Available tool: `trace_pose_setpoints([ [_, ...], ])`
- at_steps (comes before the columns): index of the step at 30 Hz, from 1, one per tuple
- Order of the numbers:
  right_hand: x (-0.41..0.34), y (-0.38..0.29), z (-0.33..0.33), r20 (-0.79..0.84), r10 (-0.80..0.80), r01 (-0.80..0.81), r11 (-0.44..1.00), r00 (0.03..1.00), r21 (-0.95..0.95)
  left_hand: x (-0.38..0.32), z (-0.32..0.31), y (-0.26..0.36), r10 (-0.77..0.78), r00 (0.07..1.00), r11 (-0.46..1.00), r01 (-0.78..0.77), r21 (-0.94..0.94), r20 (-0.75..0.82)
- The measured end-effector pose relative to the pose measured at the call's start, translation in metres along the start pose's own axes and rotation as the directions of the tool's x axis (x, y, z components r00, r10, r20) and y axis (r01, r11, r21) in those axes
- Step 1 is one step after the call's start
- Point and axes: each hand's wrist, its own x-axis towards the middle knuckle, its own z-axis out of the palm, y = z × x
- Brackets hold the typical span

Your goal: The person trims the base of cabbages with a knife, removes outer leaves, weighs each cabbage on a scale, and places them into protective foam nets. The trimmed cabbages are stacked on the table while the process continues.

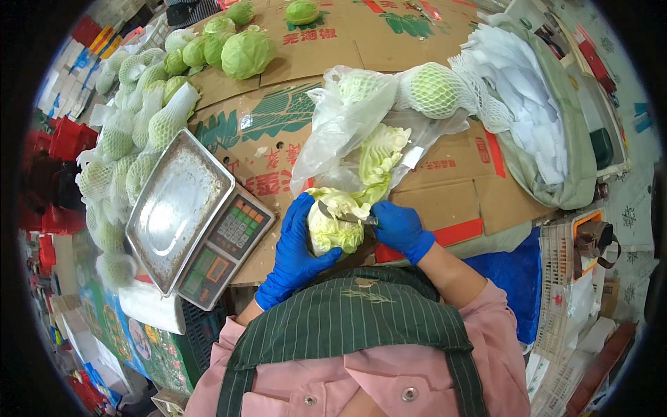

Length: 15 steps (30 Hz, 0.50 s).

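A pale green cabbage head (pixel 336 237) rests against my left hand (pixel 299 250), which wears a blue glove and wraps its left side. My right hand (pixel 401 229), gloved too, grips a knife (pixel 344 213) whose blade lies across the top of the cabbage. Its handle is mostly hidden in my fingers. Just beyond, a loose cabbage leaf (pixel 383 156) touches the head and lies on a clear plastic bag (pixel 344 125). Inside that bag is a cabbage in foam netting. Another netted cabbage (pixel 432 91) sits to its right.
A weighing scale (pixel 180 208) with a metal pan stands at left, beside several netted cabbages (pixel 117 140). Bare cabbages (pixel 247 54) lie farther back on the cardboard (pixel 307 52). At right, a green sack (pixel 578 161) holds white foam nets (pixel 526 99). A plastic crate (pixel 555 281) is below it.
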Motion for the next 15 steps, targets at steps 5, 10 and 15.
trace_pose_setpoints([
  [5, 0.009, 0.02, -0.017, 0.063, 0.285, -0.287, 0.957, 0.957, 0.03, -0.004, -0.001, -0.002, -0.006, 1.0, 0.997, 0.005, 0.072, 0.008],
  [10, -0.003, 0.01, -0.031, 0.097, 0.352, -0.337, 0.727, 0.931, 0.598, -0.011, -0.005, -0.01, -0.062, 0.998, 0.976, 0.062, -0.207, 0.007],
  [15, -0.002, -0.034, -0.021, -0.061, 0.124, -0.049, 0.722, 0.99, 0.69, -0.02, -0.009, -0.016, -0.043, 0.999, 0.948, 0.047, -0.314, 0.022],
])
